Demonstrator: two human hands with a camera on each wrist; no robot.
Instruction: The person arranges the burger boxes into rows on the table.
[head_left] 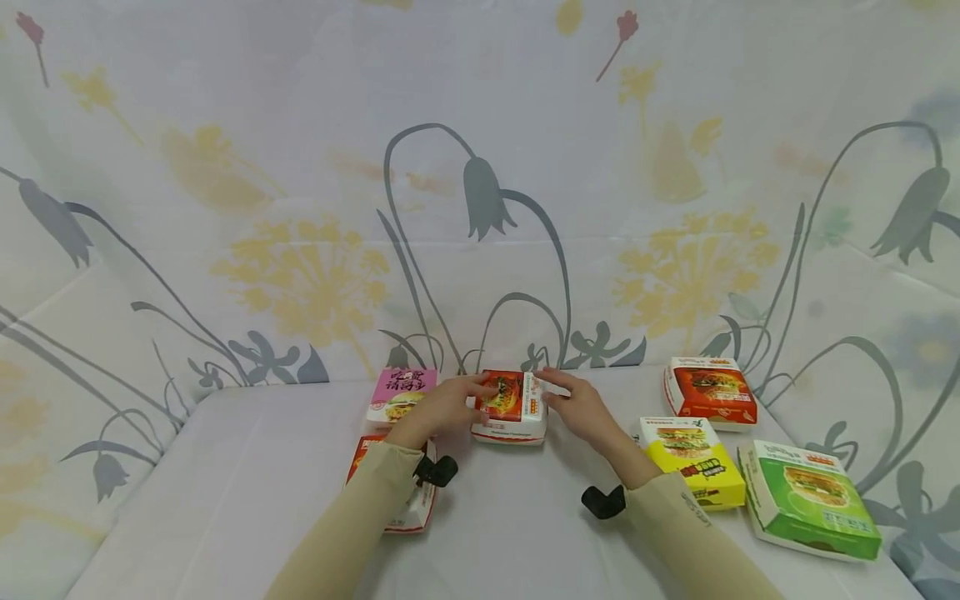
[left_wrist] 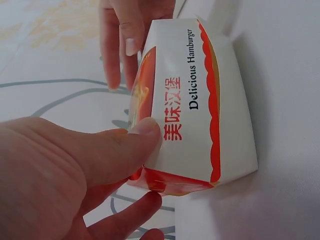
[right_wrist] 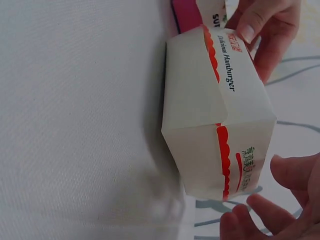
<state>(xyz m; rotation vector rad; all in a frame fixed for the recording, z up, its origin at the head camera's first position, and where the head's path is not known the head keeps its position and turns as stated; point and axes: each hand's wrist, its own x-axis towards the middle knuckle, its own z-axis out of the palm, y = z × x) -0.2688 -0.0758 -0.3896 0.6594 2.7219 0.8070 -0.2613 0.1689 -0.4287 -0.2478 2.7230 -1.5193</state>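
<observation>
A red and white hamburger box (head_left: pixel 504 407) stands flat at the back middle of the white-covered table. My left hand (head_left: pixel 444 408) is at its left end; in the left wrist view the thumb (left_wrist: pixel 142 135) lies on the lid's front edge and the fingers bend round the red end. At the box's other end is my right hand (head_left: pixel 581 408), fingers spread and bent a little. In the right wrist view, a small gap shows between that right hand (right_wrist: pixel 280 205) and the white side of the box (right_wrist: pixel 220 115).
Left of the middle box lie a pink box (head_left: pixel 401 392) and, nearer, a red and white box (head_left: pixel 412 508) partly under the left forearm. On the right are a red box (head_left: pixel 711 392), a yellow box (head_left: pixel 693 462) and a green box (head_left: pixel 813 500). A flower-patterned cloth (head_left: pixel 480 283) hangs behind.
</observation>
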